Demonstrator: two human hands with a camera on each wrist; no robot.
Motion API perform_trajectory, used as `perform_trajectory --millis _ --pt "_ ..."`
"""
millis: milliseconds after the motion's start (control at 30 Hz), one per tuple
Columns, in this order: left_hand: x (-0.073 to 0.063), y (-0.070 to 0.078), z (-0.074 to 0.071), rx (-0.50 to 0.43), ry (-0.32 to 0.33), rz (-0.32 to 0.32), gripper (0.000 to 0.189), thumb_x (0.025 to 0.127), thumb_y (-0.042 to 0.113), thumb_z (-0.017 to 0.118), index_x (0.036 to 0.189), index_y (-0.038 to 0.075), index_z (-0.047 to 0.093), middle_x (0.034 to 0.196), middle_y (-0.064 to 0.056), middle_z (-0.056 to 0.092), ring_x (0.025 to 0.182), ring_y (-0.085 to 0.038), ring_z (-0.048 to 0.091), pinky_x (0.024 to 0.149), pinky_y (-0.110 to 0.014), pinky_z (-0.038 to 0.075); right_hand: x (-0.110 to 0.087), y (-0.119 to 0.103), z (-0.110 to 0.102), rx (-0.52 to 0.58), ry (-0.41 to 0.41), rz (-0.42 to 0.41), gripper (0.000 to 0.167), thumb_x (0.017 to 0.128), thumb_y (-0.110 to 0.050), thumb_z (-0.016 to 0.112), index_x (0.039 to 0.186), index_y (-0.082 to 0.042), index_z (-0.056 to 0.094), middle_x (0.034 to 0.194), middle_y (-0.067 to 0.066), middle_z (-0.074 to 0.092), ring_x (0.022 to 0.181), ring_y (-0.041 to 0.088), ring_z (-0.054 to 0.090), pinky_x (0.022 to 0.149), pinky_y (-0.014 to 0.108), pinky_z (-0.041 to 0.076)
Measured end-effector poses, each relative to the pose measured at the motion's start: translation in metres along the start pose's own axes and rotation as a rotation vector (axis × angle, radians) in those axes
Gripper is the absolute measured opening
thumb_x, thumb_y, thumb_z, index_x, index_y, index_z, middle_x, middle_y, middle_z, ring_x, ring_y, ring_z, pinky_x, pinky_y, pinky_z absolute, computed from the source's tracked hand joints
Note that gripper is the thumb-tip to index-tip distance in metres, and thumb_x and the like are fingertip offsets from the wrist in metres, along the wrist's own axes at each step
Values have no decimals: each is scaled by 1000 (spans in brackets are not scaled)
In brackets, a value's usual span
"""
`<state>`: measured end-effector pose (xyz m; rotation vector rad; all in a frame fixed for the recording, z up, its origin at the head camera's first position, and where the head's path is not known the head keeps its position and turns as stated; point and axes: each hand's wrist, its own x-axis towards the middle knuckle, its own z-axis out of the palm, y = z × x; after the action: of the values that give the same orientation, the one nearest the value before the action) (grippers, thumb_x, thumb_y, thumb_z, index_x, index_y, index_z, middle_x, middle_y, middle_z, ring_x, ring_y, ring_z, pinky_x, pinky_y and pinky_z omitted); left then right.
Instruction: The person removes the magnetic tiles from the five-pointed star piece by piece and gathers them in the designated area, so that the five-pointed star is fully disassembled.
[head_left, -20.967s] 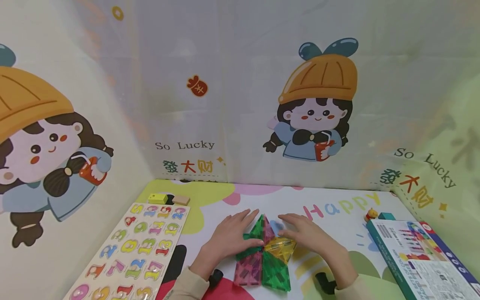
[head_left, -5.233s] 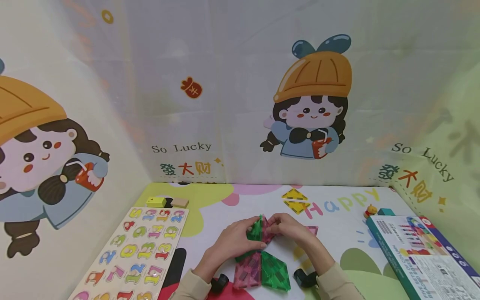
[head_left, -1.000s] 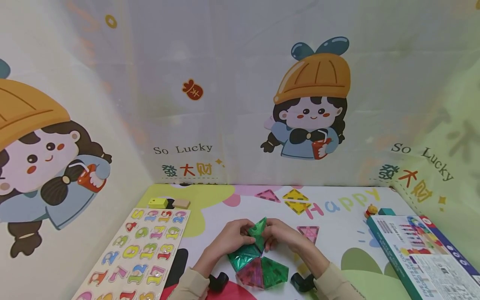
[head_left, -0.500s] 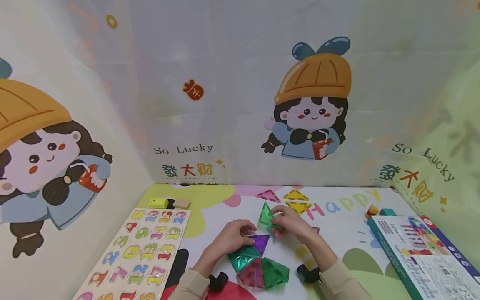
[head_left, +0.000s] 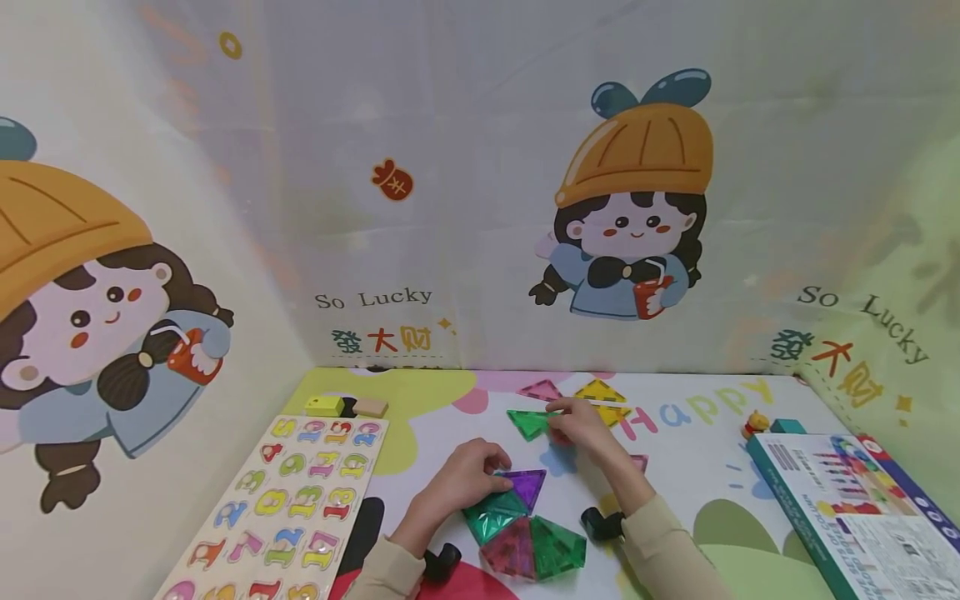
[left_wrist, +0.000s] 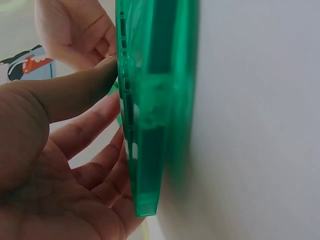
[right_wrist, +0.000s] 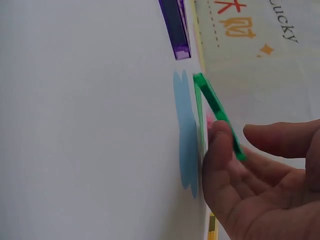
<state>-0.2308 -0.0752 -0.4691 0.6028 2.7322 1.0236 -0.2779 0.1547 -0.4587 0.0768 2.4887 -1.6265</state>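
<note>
Translucent magnetic tiles form a cluster before me: a pink tile (head_left: 510,550), a green tile (head_left: 557,547), a teal tile (head_left: 495,512) and a purple triangular tile (head_left: 529,487). My left hand (head_left: 461,479) is at its back left, thumb (left_wrist: 95,82) resting on the teal tile, other fingers loosely curled beyond its edge. Farther back, my right hand (head_left: 585,429) holds a green triangular tile (head_left: 528,423) by its right end. In the right wrist view this tile tilts off the tabletop, fingers beneath it, thumb (right_wrist: 272,137) just above.
Two yellow triangular tiles (head_left: 600,390) and a pink triangular tile (head_left: 540,390) lie at the back. Another pink tile (head_left: 640,462) is partly behind my right wrist. A number puzzle board (head_left: 288,508) lies left; a boxed set (head_left: 862,508) and bear figurine (head_left: 756,423) are right.
Yellow and pink tiles have come off the cluster and lie farther back. In the last second my right hand lifted the green triangle off, carried it backward and lowered it, baring the purple tile.
</note>
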Motion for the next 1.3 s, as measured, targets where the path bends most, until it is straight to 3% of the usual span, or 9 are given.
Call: perform_trajectory --millis 133,233,367,467,567,1000,1300 --pt "1 1 0 -4 -3 5 19 84 29 80 97 16 73 89 3 62 81 -9 52 73 -26 45 -3 1 -6 -19 18 -3 37 93 -12 62 127 1 61 93 14 65 71 21 61 71 29 57" --pt "0 0 -2 9 -9 7 21 83 30 80 97 16 73 89 3 61 81 -9 51 73 -25 45 -9 1 -9 -108 -4 -50 32 93 -13 64 123 -1 64 91 11 66 71 20 60 69 29 54" --pt "-1 1 -4 42 -32 -10 24 80 32 82 96 17 73 86 2 59 79 -10 50 71 -27 43 -21 -2 -7 -292 -150 -185 30 89 -14 69 117 -3 69 86 6 66 71 18 56 65 29 47" --pt "-2 3 -6 59 -41 -21 26 79 34 83 96 17 73 84 2 59 78 -11 49 70 -27 41 -31 -4 -1 -397 -278 -280 33 84 -13 75 117 -6 71 91 5 63 79 18 53 68 29 46" --pt "-3 5 -7 68 -34 -22 26 78 34 84 94 16 73 81 3 58 76 -11 49 68 -27 41 -38 -3 6 -460 -346 -333 38 80 -14 81 116 -8 73 94 5 59 85 18 49 71 28 43" --pt "-7 6 -4 54 1 -36 24 78 29 85 90 14 70 74 4 56 72 -11 49 64 -26 40 -52 -8 17 -556 -403 -445 39 71 -19 89 105 -11 71 96 1 54 90 15 47 77 26 43" --pt "-7 4 -3 67 11 -15 23 78 28 85 89 14 70 74 5 56 70 -10 49 63 -26 40 -54 -7 21 -579 -384 -422 40 70 -19 87 105 -16 68 97 1 53 93 16 45 77 29 42"
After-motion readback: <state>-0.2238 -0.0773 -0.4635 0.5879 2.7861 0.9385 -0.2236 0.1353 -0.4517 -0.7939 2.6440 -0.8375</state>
